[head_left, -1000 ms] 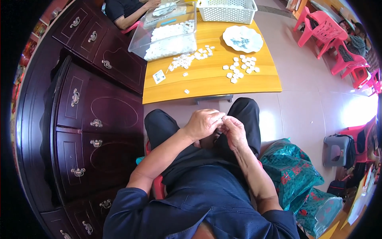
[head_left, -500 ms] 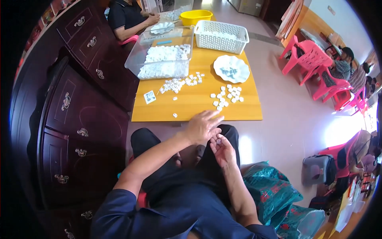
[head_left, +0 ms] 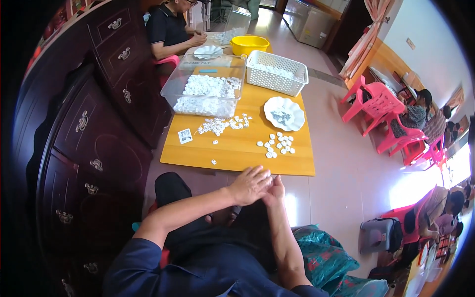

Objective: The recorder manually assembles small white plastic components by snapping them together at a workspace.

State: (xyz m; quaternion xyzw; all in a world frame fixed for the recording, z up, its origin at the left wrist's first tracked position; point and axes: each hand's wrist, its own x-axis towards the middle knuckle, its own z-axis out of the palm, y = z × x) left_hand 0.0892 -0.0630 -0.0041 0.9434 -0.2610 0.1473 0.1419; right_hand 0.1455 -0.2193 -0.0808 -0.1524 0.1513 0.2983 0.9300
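My two hands meet just beyond the table's near edge, above my lap. My left hand (head_left: 251, 188) lies across the fingers of my right hand (head_left: 274, 193), its own fingers bent over them and its thumb hidden. My right hand is turned palm inward with the thumb up, closed round a small white plastic piece that mostly hides between the hands. On the wooden table (head_left: 237, 161) ahead, several white square pieces (head_left: 280, 144) lie to the right. A heap of small white pieces with holes (head_left: 217, 125) lies to the left, with two single ones (head_left: 214, 162) nearer me.
A clear bin of white pieces (head_left: 210, 94), a white perforated basket (head_left: 277, 74), a scalloped plate (head_left: 297, 118) and a yellow basin (head_left: 250, 45) stand farther back. A label card (head_left: 185, 136) lies at left. Another person (head_left: 170, 32) sits beyond. Dark drawers (head_left: 74, 163) flank the left.
My left hand has come over my right fingers, covering the small white piece that showed in them before. The view has tilted up, so the table sits lower in the picture.
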